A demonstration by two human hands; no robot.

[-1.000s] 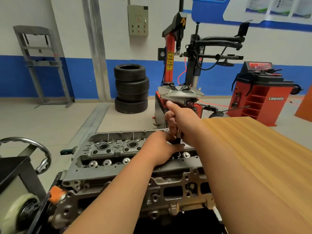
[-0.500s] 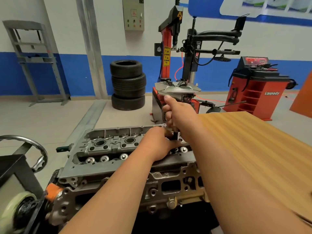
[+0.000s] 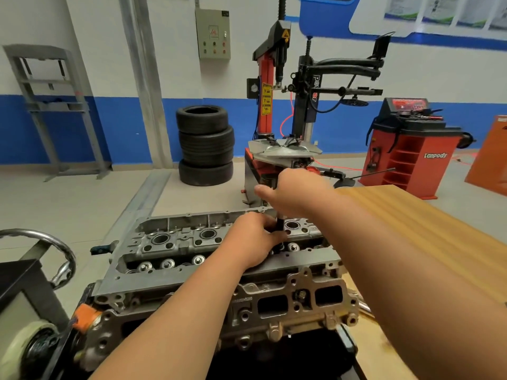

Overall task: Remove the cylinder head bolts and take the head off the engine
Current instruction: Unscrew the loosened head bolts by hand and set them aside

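Upper left of frame: grey steel frame (image 3: 55,105) against the blue-and-white wall. Left edge, lower: chromed handwheel (image 3: 59,244).

Bottom centre: cylinder head (image 3: 192,242), seated on the engine (image 3: 274,311), top face open to the camera. A stamped number on the near side is too small to read.

Centre, behind: stack of three tyres (image 3: 205,145). Grey control box (image 3: 213,34) on the wall with a red triangle mark; its text is unreadable.

Centre: left hand (image 3: 255,239) on the head's top face, right of middle, fingers curled round the foot of a dark tool shaft (image 3: 279,224). The shaft stands upright; what it sits on is hidden by the hand.

Just above: right hand (image 3: 296,193), motion-blurred, fist closed round the shaft's upper end, thumb pointing toward frame left.

Behind the hands: tyre changer (image 3: 285,105), yellow warning label on its red column, "power" partly legible on the black mast.

Right: wooden table (image 3: 425,229) beside the engine. Upper right: red wheel balancer (image 3: 411,160), marked "Lanpody".

Versus 0.5 s ago: the right thumb stood upward and the hand was sharp; now the thumb lies leftward and the hand is blurred. Left hand and head unmoved
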